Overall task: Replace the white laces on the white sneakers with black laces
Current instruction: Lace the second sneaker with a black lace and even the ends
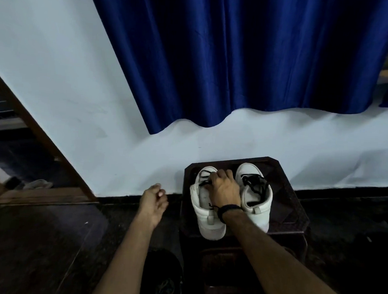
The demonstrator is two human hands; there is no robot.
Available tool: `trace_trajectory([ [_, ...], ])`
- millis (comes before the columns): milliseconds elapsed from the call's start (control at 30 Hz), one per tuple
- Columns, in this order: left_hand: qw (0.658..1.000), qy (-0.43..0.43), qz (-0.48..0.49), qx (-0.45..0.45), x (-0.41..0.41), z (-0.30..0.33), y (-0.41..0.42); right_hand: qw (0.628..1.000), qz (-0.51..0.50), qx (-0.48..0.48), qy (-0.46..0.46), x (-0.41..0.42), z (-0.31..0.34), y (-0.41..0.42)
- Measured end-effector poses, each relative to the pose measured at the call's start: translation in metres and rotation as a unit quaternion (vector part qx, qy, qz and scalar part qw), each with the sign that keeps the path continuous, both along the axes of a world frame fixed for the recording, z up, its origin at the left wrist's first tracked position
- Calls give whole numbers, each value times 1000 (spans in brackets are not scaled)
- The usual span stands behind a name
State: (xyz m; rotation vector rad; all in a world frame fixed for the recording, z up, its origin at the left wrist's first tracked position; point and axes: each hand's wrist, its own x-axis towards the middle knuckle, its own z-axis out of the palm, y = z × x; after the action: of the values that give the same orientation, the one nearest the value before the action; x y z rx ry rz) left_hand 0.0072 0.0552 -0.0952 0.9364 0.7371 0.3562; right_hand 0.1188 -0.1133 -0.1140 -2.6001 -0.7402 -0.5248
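White sneakers [230, 200] with black laces [253, 184] sit side by side on a dark stool [285, 199]. Over its left sneaker, the right hand [223, 186] curls, seemingly pinching lace. Left of the stool, the left hand [153, 201] hangs loosely curled, holding nothing.

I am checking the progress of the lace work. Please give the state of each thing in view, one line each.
Left sneaker: on stool, black lace in, right hand on it.
Right sneaker: on stool, black lace in, loose.
Right hand: grips left sneaker's lace.
Left hand: free, holds nothing.
Stool: upright.
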Motion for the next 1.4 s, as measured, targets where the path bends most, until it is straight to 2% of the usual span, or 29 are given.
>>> trace_trajectory([
  [33,991,71,-51,101,-8,0,2,1000,-3,-3,-4,0,0,1],
  [67,964,134,-111,199,-16,2,-1,1000,-8,-10,-7,0,-1,1],
  [133,906,187,-211,316,-24,3,-12,1000,-15,-20,-7,0,0,2],
  [167,899,176,-232,326,-26,3,-17,1000,-15,-18,-2,-1,0,2],
  [200,907,157,-225,319,-26,3,-23,1000,-13,-14,4,-2,0,2],
  [300,945,133,-137,267,-27,-7,-26,1000,-16,7,22,-1,-1,1],
  [400,961,184,-13,204,-37,-24,-19,999,-20,17,35,-1,-1,0],
  [467,946,247,31,209,-51,-36,-13,999,-23,15,39,-1,-1,0],
  [567,878,360,-63,308,-68,-51,-11,999,-24,16,40,-2,1,0],
  [633,798,437,-102,402,-67,-50,-17,999,-27,15,36,-3,1,1],
  [667,759,441,-97,469,-61,-47,-20,999,-29,15,34,-3,0,1],
  [700,748,405,-85,518,-54,-46,-22,999,-30,14,31,-4,0,1],
  [733,763,334,-74,549,-46,-46,-24,999,-32,15,28,-3,-1,1],
  [767,795,249,-73,549,-36,-45,-27,999,-33,16,27,-3,-1,1],
  [833,851,149,-109,493,-17,-39,-38,999,-34,18,29,-2,-2,2],
  [933,886,116,-144,426,5,-35,-54,999,-43,1,19,-1,-3,2],
  [1033,902,79,-65,419,12,-36,-61,999,-50,-6,18,-1,-3,2],
  [1100,908,91,4,409,8,-35,-58,998,-55,-10,22,-1,-2,2],
  [1200,898,176,114,386,-11,-39,-52,998,-61,-26,22,-1,-1,2],
  [1267,891,214,121,381,-23,-44,-50,997,-60,-28,27,-2,-1,3],
  [1400,911,251,93,315,-21,-42,-56,997,-60,-21,43,-3,-1,3],
])
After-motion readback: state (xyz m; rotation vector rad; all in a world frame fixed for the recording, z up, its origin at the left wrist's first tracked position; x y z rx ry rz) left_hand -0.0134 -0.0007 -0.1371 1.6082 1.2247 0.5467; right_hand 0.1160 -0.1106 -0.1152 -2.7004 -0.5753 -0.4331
